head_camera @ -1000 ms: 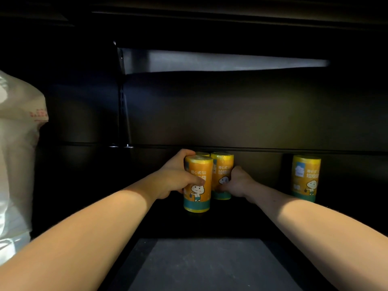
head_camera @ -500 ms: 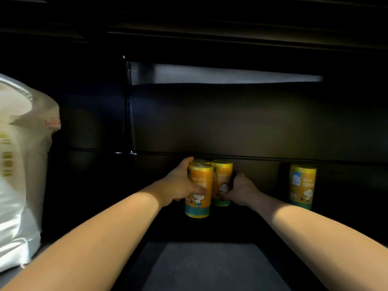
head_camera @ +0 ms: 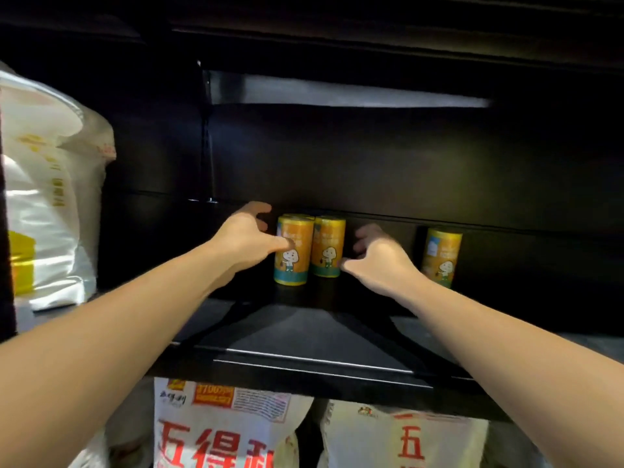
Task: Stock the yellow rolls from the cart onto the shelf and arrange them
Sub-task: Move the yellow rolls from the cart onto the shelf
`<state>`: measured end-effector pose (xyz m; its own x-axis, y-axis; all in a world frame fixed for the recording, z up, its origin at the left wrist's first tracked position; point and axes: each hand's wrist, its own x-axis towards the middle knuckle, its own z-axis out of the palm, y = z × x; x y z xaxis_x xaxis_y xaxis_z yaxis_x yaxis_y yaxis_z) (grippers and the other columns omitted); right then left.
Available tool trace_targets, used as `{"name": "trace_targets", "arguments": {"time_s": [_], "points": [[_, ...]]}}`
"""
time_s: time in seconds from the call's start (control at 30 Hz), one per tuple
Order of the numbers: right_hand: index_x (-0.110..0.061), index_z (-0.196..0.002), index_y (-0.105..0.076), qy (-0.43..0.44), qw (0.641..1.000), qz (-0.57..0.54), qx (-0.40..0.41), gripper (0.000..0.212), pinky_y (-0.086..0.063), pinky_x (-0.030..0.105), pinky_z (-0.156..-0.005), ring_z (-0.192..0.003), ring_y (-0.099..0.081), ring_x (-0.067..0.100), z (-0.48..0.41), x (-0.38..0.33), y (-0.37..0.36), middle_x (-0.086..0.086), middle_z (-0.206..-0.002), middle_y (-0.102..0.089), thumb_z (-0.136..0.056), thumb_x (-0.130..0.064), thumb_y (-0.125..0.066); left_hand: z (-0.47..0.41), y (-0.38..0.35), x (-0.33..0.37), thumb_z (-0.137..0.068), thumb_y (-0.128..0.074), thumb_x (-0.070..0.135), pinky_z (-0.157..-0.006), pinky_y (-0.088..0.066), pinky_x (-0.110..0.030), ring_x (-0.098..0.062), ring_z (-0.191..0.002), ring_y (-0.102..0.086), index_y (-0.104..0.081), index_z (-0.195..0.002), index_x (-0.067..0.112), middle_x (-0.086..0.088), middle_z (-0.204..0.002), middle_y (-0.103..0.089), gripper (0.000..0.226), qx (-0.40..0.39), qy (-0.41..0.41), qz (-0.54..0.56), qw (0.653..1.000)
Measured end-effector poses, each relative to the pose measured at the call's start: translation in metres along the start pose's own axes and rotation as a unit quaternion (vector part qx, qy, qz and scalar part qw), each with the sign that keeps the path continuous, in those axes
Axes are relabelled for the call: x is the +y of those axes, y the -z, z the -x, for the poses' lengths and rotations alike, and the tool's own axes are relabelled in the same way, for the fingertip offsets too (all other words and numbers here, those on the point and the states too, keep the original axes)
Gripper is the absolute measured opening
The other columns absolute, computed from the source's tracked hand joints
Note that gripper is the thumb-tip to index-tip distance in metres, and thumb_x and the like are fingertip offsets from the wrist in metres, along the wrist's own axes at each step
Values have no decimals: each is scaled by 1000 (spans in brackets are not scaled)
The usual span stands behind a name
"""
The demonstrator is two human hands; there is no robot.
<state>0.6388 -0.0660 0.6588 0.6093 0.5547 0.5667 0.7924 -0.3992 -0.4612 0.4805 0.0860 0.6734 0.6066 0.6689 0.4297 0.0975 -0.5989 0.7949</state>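
Note:
Two yellow rolls with a cartoon figure stand upright side by side deep on the dark shelf (head_camera: 304,336): the left roll (head_camera: 293,255) and the right roll (head_camera: 327,246), with the top of another one just showing behind them. A further yellow roll (head_camera: 441,256) stands alone to the right. My left hand (head_camera: 248,238) is beside the left roll, fingers spread and loose, its thumb tip at the roll's side. My right hand (head_camera: 376,256) hovers just right of the right roll, fingers loosely curled, holding nothing. The cart is out of view.
A large white sack (head_camera: 47,197) stands on the shelf at the far left. Below the shelf's front edge lie white bags with red characters (head_camera: 229,430), and another such bag (head_camera: 405,437). A shelf board runs overhead.
Both hands have let go of the two rolls and drawn back a little. The view has pulled back and dropped, so the shelf's front edge and the bags below now show.

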Motion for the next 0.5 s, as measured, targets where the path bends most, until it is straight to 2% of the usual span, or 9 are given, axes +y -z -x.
{"name": "trace_targets", "arguments": {"time_s": [0.13,0.23,0.27,0.37,0.5], "points": [[-16,-124,-52,43,995,-86,12,52,-54,31,-83,-95,-62,13,44,-9,27,-6,-108,-61,-82,-35,-76,48,3,11,-79,-81,30,-89,-55,-40,-18,-103,-61,-50,-134,23,1,-118,-60,64,50,-29,-4,998],[-22,-114,-54,86,982,-169,20,37,-52,23,-78,-89,-62,6,80,-18,42,-10,-101,-61,-84,-29,-74,89,6,20,-81,-79,27,-74,-50,-23,-10,-92,-63,-55,-126,27,6,-107,-62,51,79,-59,-10,995],[-23,-112,-54,104,976,-191,24,34,-53,23,-78,-90,-62,5,92,-22,45,-11,-99,-61,-85,-28,-74,104,7,21,-81,-79,25,-74,-49,-20,-9,-91,-64,-57,-124,28,6,-105,-63,48,85,-65,-7,994],[-27,-107,-56,141,957,-253,26,28,-54,20,-79,-92,-61,0,131,-31,45,-15,-97,-62,-85,-24,-73,150,9,19,-81,-78,20,-83,-54,-25,-8,-88,-67,-61,-116,31,6,-99,-66,40,92,-82,0,992],[-27,-107,-58,184,923,-339,-6,25,-53,22,-83,-99,-62,5,180,-36,36,-14,-99,-63,-86,-21,-71,211,15,7,-83,-75,17,-79,-54,-20,-4,-91,-66,-60,-114,32,7,-98,-66,37,105,-65,-17,992]]}}
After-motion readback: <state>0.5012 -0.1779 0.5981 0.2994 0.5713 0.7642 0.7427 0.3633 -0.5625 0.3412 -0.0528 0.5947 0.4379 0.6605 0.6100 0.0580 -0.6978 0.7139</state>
